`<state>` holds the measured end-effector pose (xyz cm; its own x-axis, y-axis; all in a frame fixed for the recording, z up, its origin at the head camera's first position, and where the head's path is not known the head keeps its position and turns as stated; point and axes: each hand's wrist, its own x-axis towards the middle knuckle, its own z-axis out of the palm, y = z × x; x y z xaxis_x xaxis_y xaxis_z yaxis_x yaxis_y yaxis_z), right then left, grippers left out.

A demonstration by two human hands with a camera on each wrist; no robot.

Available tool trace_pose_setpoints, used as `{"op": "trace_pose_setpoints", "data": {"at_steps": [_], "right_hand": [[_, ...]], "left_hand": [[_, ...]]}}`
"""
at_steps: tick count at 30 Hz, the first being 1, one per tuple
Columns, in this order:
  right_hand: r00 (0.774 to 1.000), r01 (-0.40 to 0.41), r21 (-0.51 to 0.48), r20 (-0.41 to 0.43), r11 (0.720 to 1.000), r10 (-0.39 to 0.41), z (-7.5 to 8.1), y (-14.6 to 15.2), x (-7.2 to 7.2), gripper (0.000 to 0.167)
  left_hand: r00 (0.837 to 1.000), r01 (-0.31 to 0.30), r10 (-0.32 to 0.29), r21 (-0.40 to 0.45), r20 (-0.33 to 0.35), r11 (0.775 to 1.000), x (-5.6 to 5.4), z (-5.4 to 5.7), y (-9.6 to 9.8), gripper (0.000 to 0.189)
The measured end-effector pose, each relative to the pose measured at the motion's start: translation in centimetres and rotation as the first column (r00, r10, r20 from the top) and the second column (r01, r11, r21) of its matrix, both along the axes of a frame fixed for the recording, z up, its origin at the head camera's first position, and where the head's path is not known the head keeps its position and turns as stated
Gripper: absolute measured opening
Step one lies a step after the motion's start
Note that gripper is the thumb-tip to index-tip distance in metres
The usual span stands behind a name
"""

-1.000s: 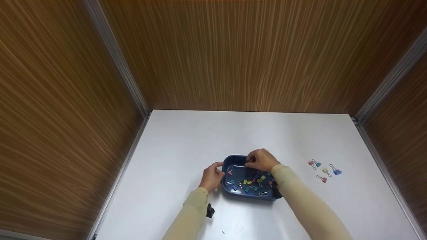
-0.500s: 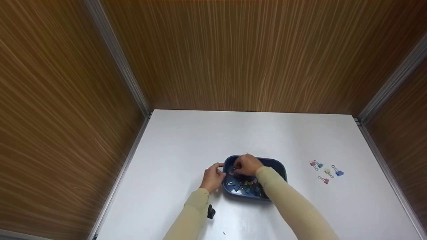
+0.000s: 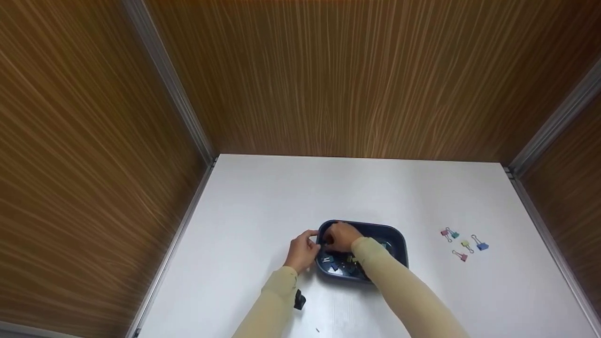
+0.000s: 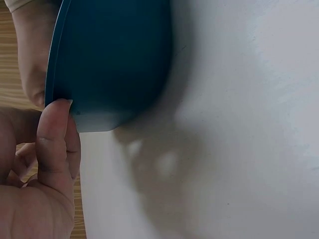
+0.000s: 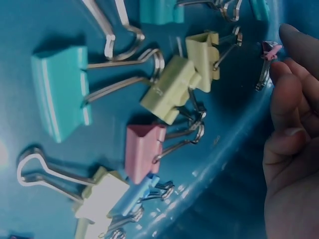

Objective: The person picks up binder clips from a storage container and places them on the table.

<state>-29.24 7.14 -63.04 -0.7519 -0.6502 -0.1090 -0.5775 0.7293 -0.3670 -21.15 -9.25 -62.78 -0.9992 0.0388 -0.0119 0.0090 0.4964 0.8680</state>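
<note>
A dark blue tray [image 3: 401, 234] holds several coloured binder clips with wire handles. My left hand [image 3: 300, 251] pinches its left rim, with the thumb [image 4: 56, 124] at the outer wall in the left wrist view. Inside the tray, near that same end, is my right hand [image 3: 342, 237]. In the right wrist view, bent, parted fingers [image 5: 299, 45] lie by a small pink binder clip [image 5: 270, 51], without a visible grip on it. Teal [image 5: 62, 94], yellow [image 5: 172, 89] and pink [image 5: 142, 152] binder clips lie beside the right hand.
To the tray's right, several loose binder clips, including a blue one [image 3: 482, 245] and a pink one [image 3: 463, 257], lie on the white table [image 3: 263, 192]. A small dark sliver [image 3: 317, 330] lies near the front. Wood-grain panels [image 3: 328, 84] enclose the back and sides.
My right hand has moved left through the tray, from its far middle to the left end. My left hand stays at the rim. The whole view has shifted slightly.
</note>
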Motion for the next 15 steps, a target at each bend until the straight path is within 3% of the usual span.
{"op": "trace_pose_setpoints", "data": {"at_steps": [5,15], "right_hand": [[1.0,0.018,0.013,0.022,1.0,-0.019,-0.02,-0.1,0.15,0.015],[0.999,-0.025,-0.003,-0.022,1.0,0.025,-0.16,0.45,0.01,0.006]], "left_hand": [[0.999,0.006,-0.006,-0.005,-0.033,1.0,0.06,0.01,-0.08,0.035],[1.0,-0.002,0.002,0.007,-0.002,1.0,0.11,-0.01,0.07,0.037]]}}
